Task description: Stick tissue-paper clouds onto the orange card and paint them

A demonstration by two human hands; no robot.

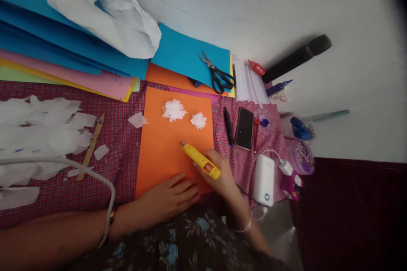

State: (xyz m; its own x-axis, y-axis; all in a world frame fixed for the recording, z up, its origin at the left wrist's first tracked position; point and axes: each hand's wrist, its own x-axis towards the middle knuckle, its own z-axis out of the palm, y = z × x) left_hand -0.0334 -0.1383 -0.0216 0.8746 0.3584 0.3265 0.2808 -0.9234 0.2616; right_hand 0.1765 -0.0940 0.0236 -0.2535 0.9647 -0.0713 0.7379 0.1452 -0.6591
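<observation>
An orange sheet of paper point(159, 152) lies in front of me on the checked cloth. Two ruffled white paper flowers are on its upper half, a larger one point(174, 110) and a smaller one point(199, 120). My right hand point(219, 171) is closed around a yellow glue gun point(199, 159), its nozzle pointing up and left over the sheet, below the flowers. Resting flat near the sheet's lower edge, my left hand point(170, 197) has its fingers stretched out and holds nothing. A loose white paper piece point(137, 120) overlaps the sheet's left edge.
Scissors point(218, 74) lie on blue paper at the back. To the right are a black marker point(228, 126), a phone point(244, 128) and a white power bank point(264, 180). Leftward sit white paper pieces point(38, 127), a wooden stick point(92, 146) and a pale cable point(95, 173) crossing my left forearm.
</observation>
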